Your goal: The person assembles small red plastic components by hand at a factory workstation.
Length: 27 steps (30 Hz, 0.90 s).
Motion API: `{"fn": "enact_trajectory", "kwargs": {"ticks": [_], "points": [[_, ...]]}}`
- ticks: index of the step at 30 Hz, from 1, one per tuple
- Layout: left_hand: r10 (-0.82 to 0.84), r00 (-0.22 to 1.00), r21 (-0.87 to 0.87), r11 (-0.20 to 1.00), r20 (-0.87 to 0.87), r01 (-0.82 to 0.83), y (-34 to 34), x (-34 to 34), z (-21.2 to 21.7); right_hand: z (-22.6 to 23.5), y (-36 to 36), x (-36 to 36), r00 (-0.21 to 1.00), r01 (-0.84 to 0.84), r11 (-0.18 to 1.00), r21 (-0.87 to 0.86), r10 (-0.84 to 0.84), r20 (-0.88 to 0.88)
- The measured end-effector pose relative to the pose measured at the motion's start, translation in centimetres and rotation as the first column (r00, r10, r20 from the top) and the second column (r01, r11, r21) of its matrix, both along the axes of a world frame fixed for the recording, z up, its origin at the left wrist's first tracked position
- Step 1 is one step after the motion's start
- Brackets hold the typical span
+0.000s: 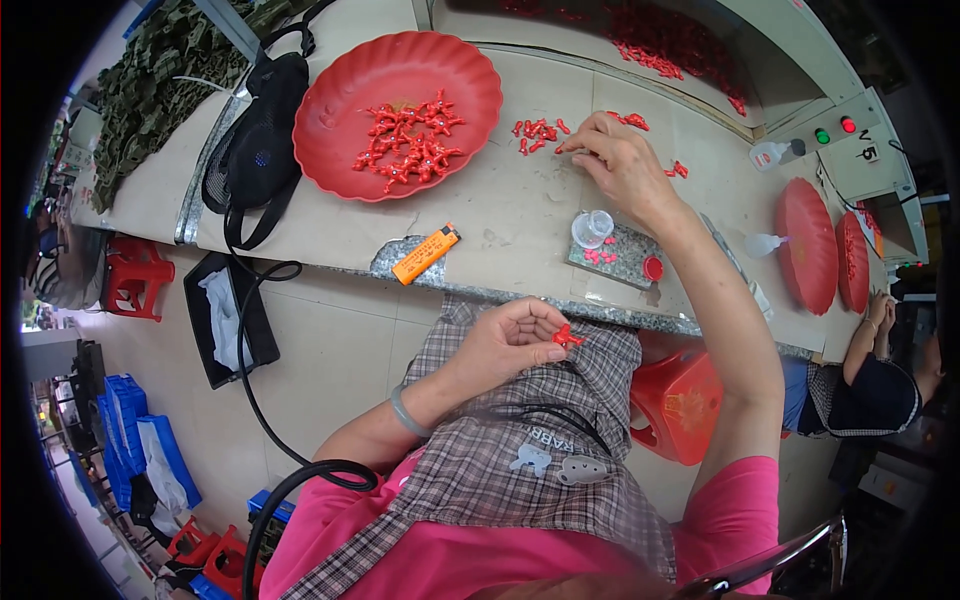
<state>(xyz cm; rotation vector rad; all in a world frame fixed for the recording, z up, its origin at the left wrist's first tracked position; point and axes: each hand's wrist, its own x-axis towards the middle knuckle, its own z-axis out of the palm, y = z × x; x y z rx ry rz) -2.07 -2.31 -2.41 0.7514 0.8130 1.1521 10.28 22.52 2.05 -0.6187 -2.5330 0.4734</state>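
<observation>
Counter (520,215): pale stone-like slab, matt and scuffed, with a speckled grey polished front edge.
Round dish (340,130): red plastic, glossy, fluted rim.
Small red pieces (408,140) in the dish: moulded plastic, shiny.
Lighter (426,254) near the front edge: orange plastic, smooth, with a metal cap.
Small cup (592,228): clear plastic.
Apron (520,440): woven checked cloth, matt.
Bag (255,150) at the left edge: black mesh fabric.
Stool (680,400): red plastic, slightly glossy.
Red piece (566,337) in left hand (510,345): glossy plastic.
</observation>
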Motion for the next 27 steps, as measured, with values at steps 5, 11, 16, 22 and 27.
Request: {"fn": "enact_trajectory", "kwargs": {"ticks": [5, 11, 16, 22, 27], "points": [[0.007, 0.998, 0.011, 1.0, -0.059, -0.007, 0.1, -0.9, 0.3, -1.4, 1.8, -1.7, 0.992, -0.012, 0.996, 0.093, 0.0, 0.126], [-0.002, 1.0, 0.085, 0.996, -0.018, 0.004, 0.2, -0.9, -0.8, -1.3, 2.1, -1.8, 0.986, 0.022, 0.995, 0.098, -0.037, 0.161], [0.051, 0.996, 0.142, 0.988, 0.073, -0.061, 0.1, -0.3, -0.3, 0.5, 0.7, 0.3, 0.997, 0.076, 0.994, -0.081, -0.074, 0.024], [-0.023, 0.995, -0.005, 1.0, 0.092, 0.024, -0.1, -0.5, 0.6, 5.0, -6.6, 5.6, 0.945, 0.099, 0.761, -0.642, -0.273, -0.178], [-0.044, 0.999, -0.028, 0.999, 0.018, 0.045, 0.4, 0.8, 1.3, 3.9, -14.2, 8.8, 0.899, -0.064, 0.421, -0.905, -0.37, -0.235]]}}
